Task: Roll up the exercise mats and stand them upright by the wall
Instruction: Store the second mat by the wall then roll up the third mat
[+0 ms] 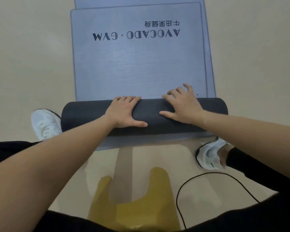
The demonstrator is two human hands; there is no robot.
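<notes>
Hands are lying flat and open on the dark roll [84, 114], left hand [124, 113] and right hand [181, 108] side by side, while it is stretching from nine to three o'clock and the flat mat [137, 64] is waiting toward twelve.

I saw soft, even overhead light, a faint shadow under the rolled mat [144, 114], slight overall blur, and wide-angle bending toward 3 and 9 o'clock.
</notes>
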